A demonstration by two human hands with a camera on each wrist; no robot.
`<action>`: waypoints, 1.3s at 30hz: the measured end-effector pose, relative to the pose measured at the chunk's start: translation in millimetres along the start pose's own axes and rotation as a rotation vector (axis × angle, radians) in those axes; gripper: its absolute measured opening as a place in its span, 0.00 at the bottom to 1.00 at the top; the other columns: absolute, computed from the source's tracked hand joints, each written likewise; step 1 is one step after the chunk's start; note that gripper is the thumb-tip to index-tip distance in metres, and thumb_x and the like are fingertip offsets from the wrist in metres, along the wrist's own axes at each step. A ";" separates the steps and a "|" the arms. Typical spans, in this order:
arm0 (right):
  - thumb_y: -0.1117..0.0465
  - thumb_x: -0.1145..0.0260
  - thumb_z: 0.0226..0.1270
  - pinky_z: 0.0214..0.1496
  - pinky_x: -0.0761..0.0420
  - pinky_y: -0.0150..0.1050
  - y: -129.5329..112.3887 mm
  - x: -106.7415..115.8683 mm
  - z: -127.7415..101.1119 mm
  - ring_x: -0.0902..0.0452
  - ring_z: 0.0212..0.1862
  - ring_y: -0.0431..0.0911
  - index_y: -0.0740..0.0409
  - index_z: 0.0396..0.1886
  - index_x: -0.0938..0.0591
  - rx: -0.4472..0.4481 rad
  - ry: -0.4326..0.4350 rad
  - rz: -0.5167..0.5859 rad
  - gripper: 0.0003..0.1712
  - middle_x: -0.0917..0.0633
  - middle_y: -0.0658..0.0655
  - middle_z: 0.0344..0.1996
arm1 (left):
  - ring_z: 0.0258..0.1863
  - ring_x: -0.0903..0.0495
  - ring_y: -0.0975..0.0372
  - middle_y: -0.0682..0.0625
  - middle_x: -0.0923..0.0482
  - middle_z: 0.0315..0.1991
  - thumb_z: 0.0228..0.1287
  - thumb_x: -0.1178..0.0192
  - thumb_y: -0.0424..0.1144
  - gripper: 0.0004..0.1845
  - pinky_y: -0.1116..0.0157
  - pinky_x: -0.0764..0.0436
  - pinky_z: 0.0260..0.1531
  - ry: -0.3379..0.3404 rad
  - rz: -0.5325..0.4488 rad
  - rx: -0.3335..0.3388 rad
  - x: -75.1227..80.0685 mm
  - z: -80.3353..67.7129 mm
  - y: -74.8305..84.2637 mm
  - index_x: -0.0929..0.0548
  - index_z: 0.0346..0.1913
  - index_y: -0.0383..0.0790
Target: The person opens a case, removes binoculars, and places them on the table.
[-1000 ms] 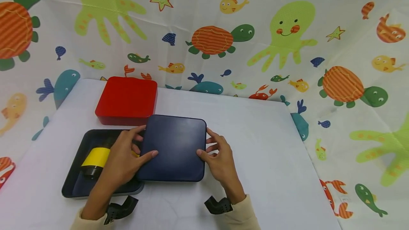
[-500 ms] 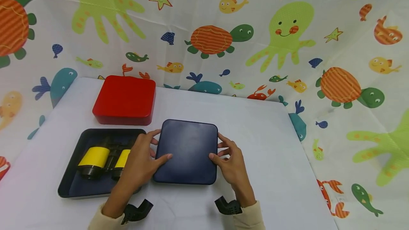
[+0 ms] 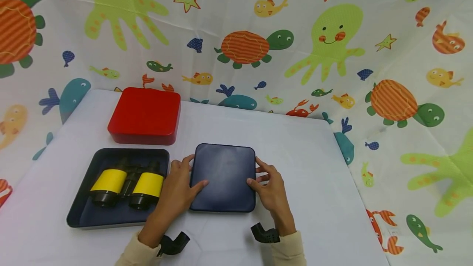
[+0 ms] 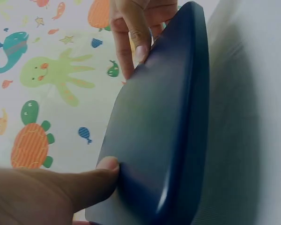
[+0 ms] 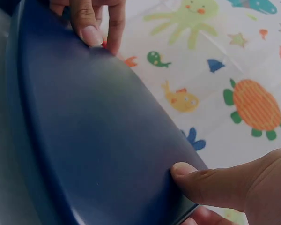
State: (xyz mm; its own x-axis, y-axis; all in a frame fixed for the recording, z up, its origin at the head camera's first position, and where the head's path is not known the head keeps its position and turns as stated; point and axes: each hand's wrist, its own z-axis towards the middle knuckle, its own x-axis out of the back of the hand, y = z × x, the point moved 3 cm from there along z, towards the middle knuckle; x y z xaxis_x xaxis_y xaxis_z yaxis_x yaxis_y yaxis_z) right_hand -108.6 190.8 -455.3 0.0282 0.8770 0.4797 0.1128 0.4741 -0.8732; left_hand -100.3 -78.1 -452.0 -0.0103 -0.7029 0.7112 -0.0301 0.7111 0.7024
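Note:
A dark blue, rounded-square lid (image 3: pixel 223 180) is held between both hands, its smooth outer face up. The left hand (image 3: pixel 178 188) grips its left edge, thumb on top and fingers along the side. At the opposite edge the right hand (image 3: pixel 272 188) pinches it the same way. Both wrist views show a thumb pressed on the lid's face. Left of the lid, black-and-yellow binoculars (image 3: pixel 129 184) lie inside a dark blue open box (image 3: pixel 79 212); the left hand is near that box's right wall. Whether the lid touches the table cannot be told.
Behind the open box sits a red box (image 3: pixel 145 114), closed on top. The white table (image 3: pixel 303 175) extends to the right of the hands. A cloth with printed sea animals (image 3: pixel 251 7) hangs along the back and sides.
Both hands have carried the lid rightward and slightly toward the near side, away from above the open box. The binoculars, partly covered before, now show fully.

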 end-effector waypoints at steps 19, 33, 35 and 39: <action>0.69 0.19 0.60 0.37 0.19 0.30 19.5 -18.6 3.2 0.17 0.45 0.46 0.50 0.75 0.21 -0.003 0.028 -0.089 0.42 0.15 0.60 0.53 | 0.43 0.21 0.45 0.29 0.29 0.54 0.60 0.20 0.42 0.48 0.48 0.15 0.45 0.026 0.049 -0.018 -19.9 -0.9 -11.7 0.34 0.77 0.28; 0.67 0.16 0.56 0.45 0.14 0.33 24.1 -20.0 5.1 0.14 0.48 0.49 0.55 0.67 0.15 0.056 0.066 -0.130 0.36 0.11 0.56 0.50 | 0.45 0.25 0.47 0.32 0.29 0.53 0.60 0.20 0.40 0.46 0.53 0.22 0.44 0.045 0.024 -0.013 -22.0 -0.7 -13.8 0.32 0.76 0.27; 0.67 0.16 0.55 0.45 0.14 0.33 24.5 -21.0 4.9 0.14 0.48 0.48 0.54 0.66 0.14 0.054 0.073 -0.145 0.35 0.11 0.54 0.50 | 0.47 0.25 0.46 0.32 0.29 0.53 0.60 0.20 0.40 0.46 0.53 0.22 0.45 0.041 0.021 -0.011 -22.7 -0.6 -14.4 0.31 0.76 0.26; 0.67 0.16 0.55 0.46 0.14 0.32 24.4 -22.8 4.6 0.14 0.48 0.46 0.53 0.65 0.14 0.042 0.077 -0.172 0.35 0.11 0.52 0.51 | 0.48 0.24 0.46 0.32 0.30 0.54 0.62 0.21 0.41 0.45 0.51 0.21 0.47 0.029 0.023 -0.008 -23.8 -0.8 -15.4 0.32 0.76 0.26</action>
State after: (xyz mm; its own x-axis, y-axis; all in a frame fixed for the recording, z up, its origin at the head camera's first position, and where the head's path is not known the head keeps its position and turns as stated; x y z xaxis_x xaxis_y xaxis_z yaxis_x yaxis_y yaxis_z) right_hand -111.0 182.8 -488.0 0.0885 0.7749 0.6259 0.0811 0.6206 -0.7799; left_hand -98.8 -72.4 -479.7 0.0182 -0.6857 0.7277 -0.0218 0.7274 0.6859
